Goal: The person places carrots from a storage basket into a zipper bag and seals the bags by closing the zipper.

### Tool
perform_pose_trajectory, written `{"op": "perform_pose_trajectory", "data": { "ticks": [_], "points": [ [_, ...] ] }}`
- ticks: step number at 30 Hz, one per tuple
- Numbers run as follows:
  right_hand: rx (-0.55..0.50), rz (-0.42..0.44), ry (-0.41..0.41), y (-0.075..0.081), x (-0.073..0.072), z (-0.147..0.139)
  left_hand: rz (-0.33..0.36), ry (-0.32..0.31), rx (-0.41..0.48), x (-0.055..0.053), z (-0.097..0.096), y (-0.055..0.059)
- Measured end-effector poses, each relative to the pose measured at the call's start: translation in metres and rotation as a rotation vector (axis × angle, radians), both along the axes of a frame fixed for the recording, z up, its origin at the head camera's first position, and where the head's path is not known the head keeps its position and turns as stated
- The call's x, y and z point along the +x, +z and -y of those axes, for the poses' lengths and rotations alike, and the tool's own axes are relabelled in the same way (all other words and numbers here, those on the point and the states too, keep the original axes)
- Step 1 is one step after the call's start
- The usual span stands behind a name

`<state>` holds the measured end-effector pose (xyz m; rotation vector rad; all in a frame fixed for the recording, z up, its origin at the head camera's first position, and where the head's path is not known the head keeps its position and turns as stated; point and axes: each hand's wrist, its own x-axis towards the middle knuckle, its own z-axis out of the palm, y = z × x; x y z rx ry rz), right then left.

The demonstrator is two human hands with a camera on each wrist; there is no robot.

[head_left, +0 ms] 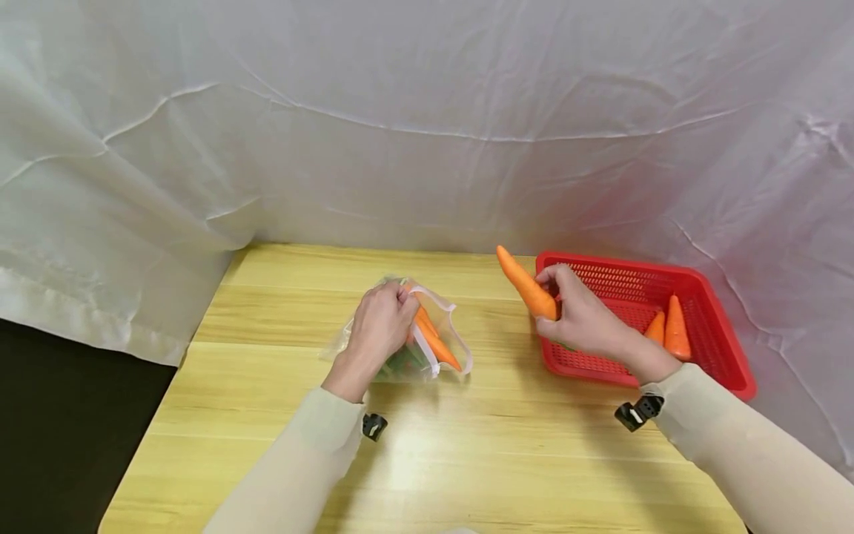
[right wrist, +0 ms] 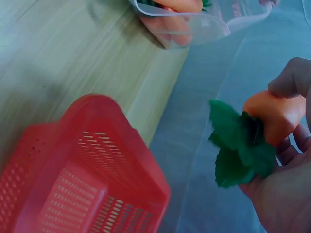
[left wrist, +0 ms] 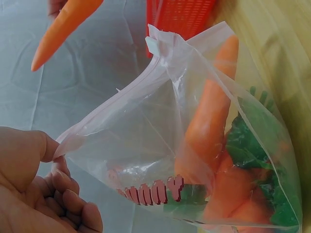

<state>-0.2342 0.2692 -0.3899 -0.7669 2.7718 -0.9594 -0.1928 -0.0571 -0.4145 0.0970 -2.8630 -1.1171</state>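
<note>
My left hand point(head_left: 382, 319) pinches the rim of a clear zip bag point(left wrist: 131, 141) between thumb and finger, and the bag's mouth gapes toward the right. Inside the bag lie several carrots point(left wrist: 206, 126) with green leafy tops point(left wrist: 245, 141). My right hand point(head_left: 577, 308) grips another carrot point(head_left: 523, 282) near its thick end, over the left edge of a red basket point(head_left: 723, 337). That carrot's tip points up and to the left, and its green leaves point(right wrist: 240, 145) show in the right wrist view.
Two more carrots point(head_left: 676, 330) lie at the right side of the red basket. A pale wooden table point(head_left: 267, 423) carries bag and basket. Grey-white sheeting point(head_left: 400, 148) hangs behind the table and along its right side. A dark area point(head_left: 60, 430) lies past the left edge.
</note>
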Motion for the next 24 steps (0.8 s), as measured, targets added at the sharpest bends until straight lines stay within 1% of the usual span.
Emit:
{"op": "perform_pose_trajectory", "data": {
  "ticks": [5,7,10,15,20,24],
  "points": [
    [0.125,-0.227,0.093,-0.004,0.003,0.01,-0.01,0.009,-0.004,0.0,0.0,0.001],
    [0.158,-0.293,0.133,-0.006,0.004,0.012,-0.012,0.012,-0.005,0.0,-0.001,0.001],
    [0.184,-0.349,0.175,-0.007,0.006,0.014,-0.015,0.015,-0.009,-0.001,-0.001,0.002],
    [0.222,-0.391,0.197,-0.008,0.009,0.015,-0.019,0.01,-0.012,-0.001,-0.002,0.003],
    [0.278,-0.398,0.193,-0.008,0.012,0.017,-0.018,-0.002,-0.011,-0.002,-0.005,0.005],
    [0.314,-0.434,0.215,-0.005,0.016,0.022,-0.029,-0.009,-0.015,-0.002,-0.007,0.007]
  ]
}}
